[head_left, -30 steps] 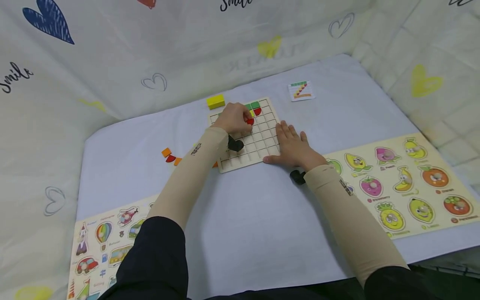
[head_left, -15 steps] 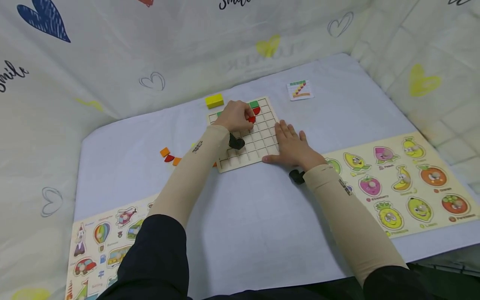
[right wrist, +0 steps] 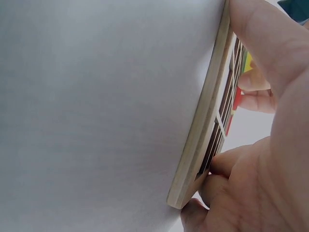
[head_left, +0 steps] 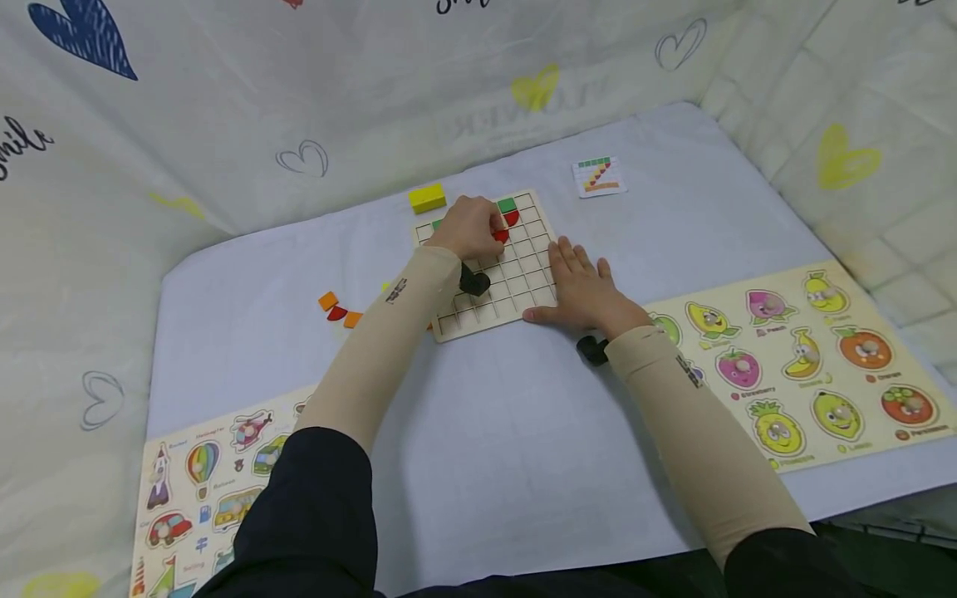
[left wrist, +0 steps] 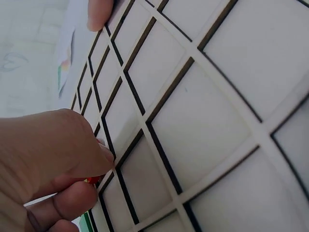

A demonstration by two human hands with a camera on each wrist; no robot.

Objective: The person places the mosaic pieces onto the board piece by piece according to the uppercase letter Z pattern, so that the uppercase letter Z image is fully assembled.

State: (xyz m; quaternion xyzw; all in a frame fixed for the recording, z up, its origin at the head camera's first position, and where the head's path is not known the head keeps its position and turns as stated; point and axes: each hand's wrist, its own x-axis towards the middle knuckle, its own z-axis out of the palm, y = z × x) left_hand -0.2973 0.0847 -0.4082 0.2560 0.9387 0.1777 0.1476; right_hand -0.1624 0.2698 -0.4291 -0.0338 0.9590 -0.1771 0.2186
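A pale wooden grid board [head_left: 523,278] lies on the white table. Over its far part, my left hand [head_left: 467,228] pinches a small red rounded piece [head_left: 502,236] at the grid; the left wrist view shows only a sliver of red by the fingers. Just beyond sit another red piece [head_left: 512,218] and a green square [head_left: 507,205]. A second green bit [head_left: 438,225] shows at the board's far left, and the hand hides the row between. My right hand [head_left: 586,291] rests along the board's right edge with fingers spread, its thumb by the near corner.
A yellow block [head_left: 427,198] stands behind the board. Left of it lie loose orange squares [head_left: 327,301] and a red piece [head_left: 337,314]. A pattern card [head_left: 599,177] lies at the back right. A fruit puzzle board [head_left: 807,365] and a vehicle puzzle board [head_left: 202,490] occupy the sides.
My left hand has shifted slightly right and away with the red piece, and now covers a yellow piece seen earlier. The right hand stays on the board's edge.
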